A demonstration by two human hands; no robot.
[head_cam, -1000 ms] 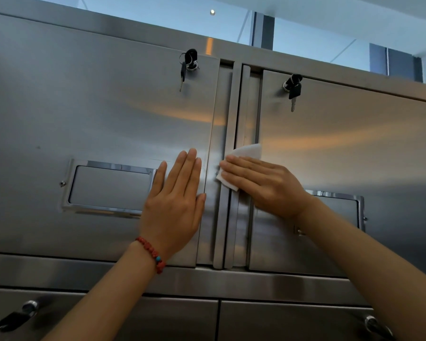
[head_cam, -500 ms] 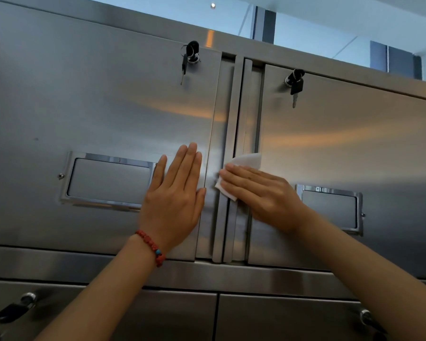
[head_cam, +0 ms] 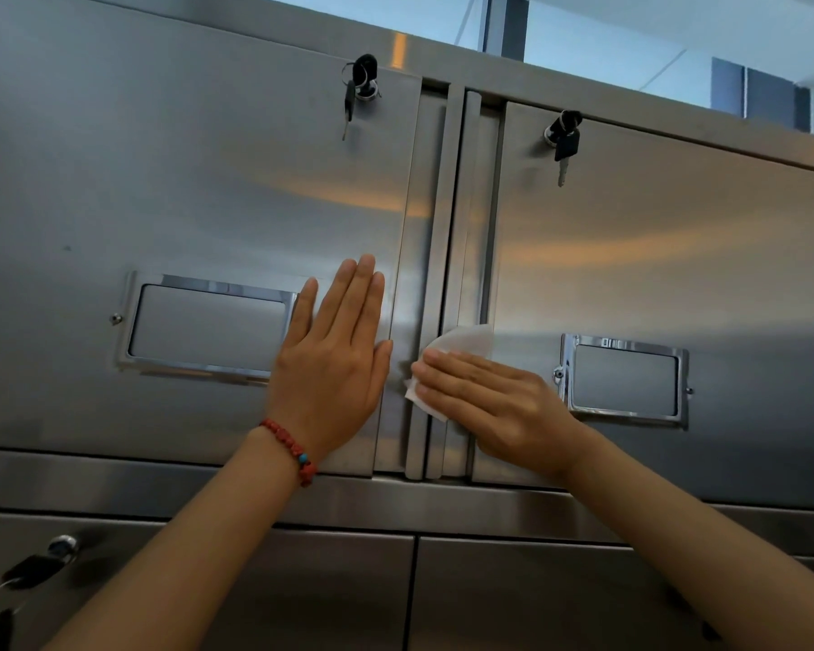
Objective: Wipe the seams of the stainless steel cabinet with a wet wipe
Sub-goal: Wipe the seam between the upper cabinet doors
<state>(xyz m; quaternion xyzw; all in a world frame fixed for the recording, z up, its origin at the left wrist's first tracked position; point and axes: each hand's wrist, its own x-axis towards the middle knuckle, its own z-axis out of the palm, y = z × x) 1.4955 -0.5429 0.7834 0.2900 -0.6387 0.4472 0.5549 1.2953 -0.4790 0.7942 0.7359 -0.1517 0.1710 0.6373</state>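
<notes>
wet wipe (head_cam: 461, 343) lower on seam | keys (head_cam: 562, 140) above | left hand (head_cam: 334, 368) beside

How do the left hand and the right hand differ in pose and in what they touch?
The left hand points upward, bare, on the left door; the right hand points sideways, pressing a white wipe on the middle seam. Only the left wrist has a red bracelet. Both lie flat.
</notes>
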